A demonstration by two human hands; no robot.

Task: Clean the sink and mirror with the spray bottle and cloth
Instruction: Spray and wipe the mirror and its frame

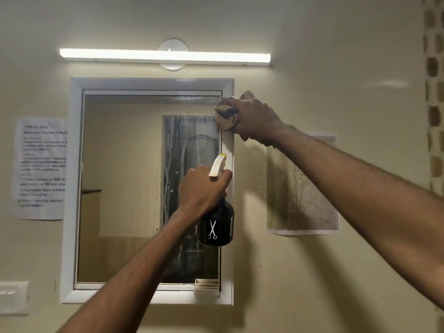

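A white-framed mirror (125, 188) hangs on the wall straight ahead, with wet streaks running down its right half. My left hand (201, 188) grips the neck of a black spray bottle (217, 227) with a white and yellow nozzle, held in front of the mirror's right edge. My right hand (252, 116) presses a crumpled tan cloth (224, 117) against the mirror's upper right corner, at the frame. The sink is out of view.
A lit tube light (165, 56) runs above the mirror. A printed instruction sheet (40, 168) is taped left of the frame, and a paper with a line drawing (305, 203) right of it. A switch plate (13, 298) sits low left.
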